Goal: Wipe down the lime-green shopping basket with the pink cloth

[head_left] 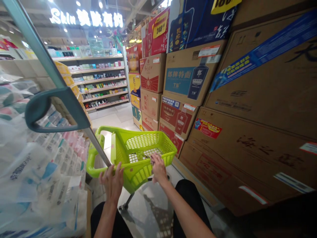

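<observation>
A lime-green plastic shopping cart [138,168] with a slotted basket stands in front of my knees. My left hand [112,183] rests on its near rim beside the handle, fingers curled over the edge. On the same rim, farther right, my right hand [159,168] is closed around a small crumpled greyish cloth [152,159], pressed against the basket's side. A grey pole [97,145] with a dark teal loop grip [56,127] slants from the upper left down to the cart, its lower end meeting the rim near my left fingers. Inside the basket I see no goods.
Stacked cartons [183,79] form a wall along the right. Plastic-wrapped packs [44,172] are piled high on the left. Beyond the cart, a tiled aisle [116,115] leads to shelves [101,87] of small boxes and bottles under a lit sign.
</observation>
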{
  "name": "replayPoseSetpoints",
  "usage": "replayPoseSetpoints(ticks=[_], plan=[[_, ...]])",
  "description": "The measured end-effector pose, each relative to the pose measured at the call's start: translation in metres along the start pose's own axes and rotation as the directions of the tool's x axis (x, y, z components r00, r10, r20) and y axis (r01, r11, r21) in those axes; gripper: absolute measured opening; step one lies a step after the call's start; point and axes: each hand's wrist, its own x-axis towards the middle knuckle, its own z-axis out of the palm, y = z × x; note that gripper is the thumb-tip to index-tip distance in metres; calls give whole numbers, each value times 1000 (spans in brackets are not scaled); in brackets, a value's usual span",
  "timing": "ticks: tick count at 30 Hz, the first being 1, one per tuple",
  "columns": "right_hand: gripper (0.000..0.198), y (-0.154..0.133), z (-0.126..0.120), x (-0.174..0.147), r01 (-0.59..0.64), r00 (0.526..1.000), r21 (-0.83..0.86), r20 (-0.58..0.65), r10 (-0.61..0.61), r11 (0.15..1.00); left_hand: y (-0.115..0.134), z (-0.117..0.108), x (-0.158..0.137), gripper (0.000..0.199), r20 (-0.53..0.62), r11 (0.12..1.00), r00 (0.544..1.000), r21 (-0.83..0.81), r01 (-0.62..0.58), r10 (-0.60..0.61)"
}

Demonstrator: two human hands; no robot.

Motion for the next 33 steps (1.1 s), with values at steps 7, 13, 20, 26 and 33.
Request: replayPoseSetpoints(ticks=[7, 13, 20, 26, 33], plan=[[47, -58, 35, 4, -208, 972, -32, -122, 203, 978, 15, -1, 17, 26, -29, 967, 970, -86, 238, -241], [53, -118, 51, -11, 13, 995, 120, 100, -25, 993, 16, -5, 23, 25, 0, 975, 979, 90, 201, -202], [48, -55, 16, 11, -230, 973, 56, 10, 230, 972, 14, -16, 20, 25, 15, 979, 989, 142, 145, -149], [52, -152, 50, -16, -13, 997, 150, 76, 2, 989, 25, -21, 24, 25, 62, 989, 992, 104, 106, -113], [63, -52, 21, -2, -163, 985, 56, 60, 160, 985, 21, -26, 25, 26, 90, 994, 993, 83, 67, -75]])
